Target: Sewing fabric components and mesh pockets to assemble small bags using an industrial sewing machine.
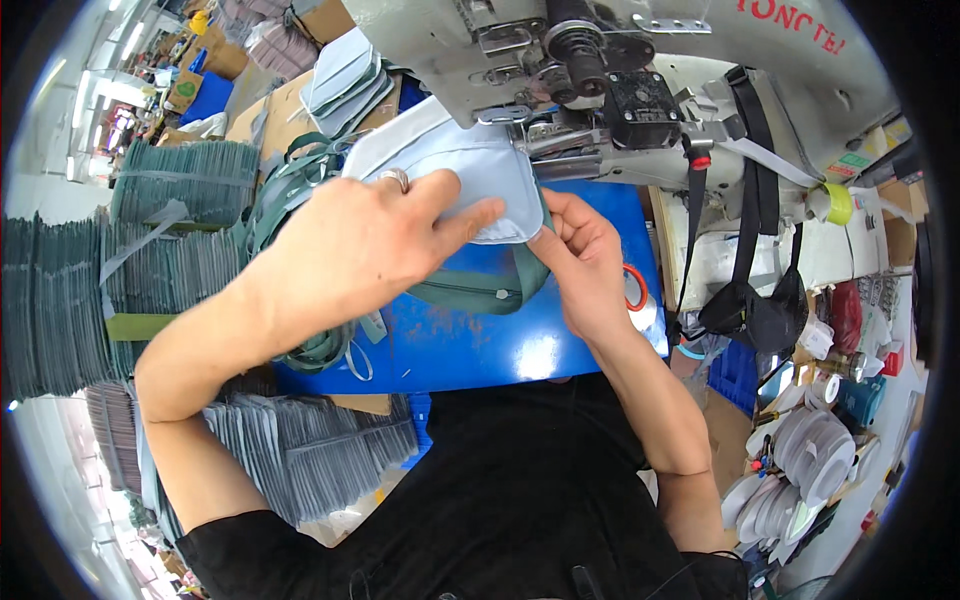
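Observation:
My left hand (385, 230) lies over a light blue fabric panel (470, 175) with rounded corners, its fingers bent and pressing on it. My right hand (580, 260) pinches the panel's near right corner where dark green fabric (470, 290) with a zipper meets it and hangs below. The panel's far edge reaches under the metal parts of a sewing machine (570, 80). A tangle of green straps (275, 210) lies to the left. Red-handled scissors (633, 285), partly hidden, rest just right of my right hand on the blue work surface (410, 345).
Tall stacks of green cut pieces (60, 300) stand at the left, grey ones (310, 460) below them. More light blue panels (340, 80) sit at the back. Black straps and a pouch (740, 310) hang from the machine at the right, beside shelves of white reels (805, 450).

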